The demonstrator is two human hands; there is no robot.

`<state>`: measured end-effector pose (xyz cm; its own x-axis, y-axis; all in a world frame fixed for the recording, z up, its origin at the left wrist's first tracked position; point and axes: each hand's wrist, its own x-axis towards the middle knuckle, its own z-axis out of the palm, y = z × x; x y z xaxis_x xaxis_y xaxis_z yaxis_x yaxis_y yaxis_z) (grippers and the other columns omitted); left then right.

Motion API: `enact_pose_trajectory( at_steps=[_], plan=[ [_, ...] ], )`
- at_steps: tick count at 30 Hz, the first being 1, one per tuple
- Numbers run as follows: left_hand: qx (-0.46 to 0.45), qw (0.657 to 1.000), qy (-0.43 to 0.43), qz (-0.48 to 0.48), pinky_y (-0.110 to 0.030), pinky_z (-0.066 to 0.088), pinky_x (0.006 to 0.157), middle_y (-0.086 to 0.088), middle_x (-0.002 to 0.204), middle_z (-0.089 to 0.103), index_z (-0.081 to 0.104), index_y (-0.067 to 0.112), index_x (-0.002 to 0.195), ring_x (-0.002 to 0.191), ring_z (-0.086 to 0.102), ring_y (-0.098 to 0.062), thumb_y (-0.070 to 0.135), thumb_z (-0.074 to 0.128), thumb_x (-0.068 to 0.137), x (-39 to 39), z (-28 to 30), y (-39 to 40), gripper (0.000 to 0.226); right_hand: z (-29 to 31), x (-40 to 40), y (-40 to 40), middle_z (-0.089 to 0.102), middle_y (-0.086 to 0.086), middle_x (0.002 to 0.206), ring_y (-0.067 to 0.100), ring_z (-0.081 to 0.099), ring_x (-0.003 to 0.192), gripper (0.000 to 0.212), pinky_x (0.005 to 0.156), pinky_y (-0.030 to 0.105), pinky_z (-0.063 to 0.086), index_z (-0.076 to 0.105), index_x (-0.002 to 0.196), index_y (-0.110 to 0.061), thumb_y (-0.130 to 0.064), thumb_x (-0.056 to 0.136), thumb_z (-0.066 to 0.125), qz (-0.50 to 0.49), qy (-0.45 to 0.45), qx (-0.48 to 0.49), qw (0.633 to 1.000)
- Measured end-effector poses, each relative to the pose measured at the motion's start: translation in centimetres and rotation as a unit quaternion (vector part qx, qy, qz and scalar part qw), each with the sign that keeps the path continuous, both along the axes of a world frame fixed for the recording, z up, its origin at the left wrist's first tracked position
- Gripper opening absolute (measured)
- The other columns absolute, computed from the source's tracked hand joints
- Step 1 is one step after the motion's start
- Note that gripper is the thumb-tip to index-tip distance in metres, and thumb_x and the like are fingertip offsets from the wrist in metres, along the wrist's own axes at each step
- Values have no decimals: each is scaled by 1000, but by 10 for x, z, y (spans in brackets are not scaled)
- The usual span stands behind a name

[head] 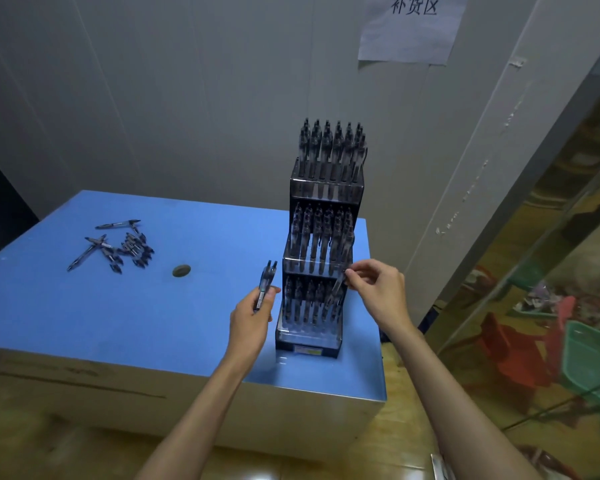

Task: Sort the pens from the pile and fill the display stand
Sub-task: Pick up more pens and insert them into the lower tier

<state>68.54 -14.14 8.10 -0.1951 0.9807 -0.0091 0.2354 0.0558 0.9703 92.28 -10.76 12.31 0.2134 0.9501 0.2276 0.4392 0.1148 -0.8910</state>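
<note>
Head view. The display stand (321, 244), a dark three-tiered rack, stood upright on the blue worktop (84, 306) near its right edge. All three tiers carried upright pens; the barrels crowded together and their count could not be made out. A label on the stand's base was too blurred to read.

The left hand (252, 317) was just left of the stand's bottom tier. Its grip was closed around a small bundle of pens (266, 282) held upright; two tops showed above the fingers, and whether more lay behind them could not be told, the lower ends being hidden in the palm.

The right hand (378, 289) was just right of the stand, level with the middle tier's ledge. Its grip pinched the upper end of a single pen (336, 289) between thumb and fingertips. That pen slanted down and left into the right end of the bottom tier; its tip was lost among the other barrels, so seating in a slot could not be confirmed.

The pile of loose pens (118, 249) lay on the worktop well to the left of and beyond the left hand, overlapped and hard to count. A small dark round object (181, 270) lay between the pile and the left hand; its nature was unclear.

A paper notice (411, 27) on the wall, above the stand, was cut off by the top edge.
</note>
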Motion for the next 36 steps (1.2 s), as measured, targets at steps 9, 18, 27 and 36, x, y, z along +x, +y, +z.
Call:
enact_pose_trajectory(
  at_steps=[9, 18, 27, 36],
  plan=[
    [-29, 999, -30, -11, -31, 29, 59, -2, 73, 39, 52, 8, 94, 65, 33, -16, 35, 49, 105, -8, -3, -3, 29, -19, -9, -3, 73, -5, 84, 2, 67, 79, 11, 80, 23, 58, 76, 97, -9, -17, 89, 74, 7, -103, 33, 994],
    [-18, 999, -31, -33, -21, 34, 55, 8, 67, 43, 65, 29, 101, 58, 39, -6, 41, 47, 106, -11, -3, -7, 22, -23, -14, 0, 73, -3, 86, 4, 68, 81, 13, 80, 18, 55, 76, 100, -9, -17, 90, 74, 18, -122, 27, 992],
    [-37, 997, -47, -44, -21, 32, 52, 4, 69, 46, 65, 31, 105, 58, 35, -11, 40, 43, 107, -11, -7, -6, 25, -48, -16, -3, 76, 0, 90, 7, 66, 79, 12, 85, 29, 58, 76, 99, -10, -18, 90, 73, 39, -197, -26, 979],
    [-38, 994, -82, -67, -18, 30, 47, 1, 72, 50, 66, 19, 101, 53, 34, -9, 34, 47, 107, -2, 3, -10, 26, -43, -16, -3, 76, 0, 91, 10, 69, 83, 15, 86, 30, 58, 77, 100, -10, -20, 90, 74, 42, -207, -43, 976]
  ],
)
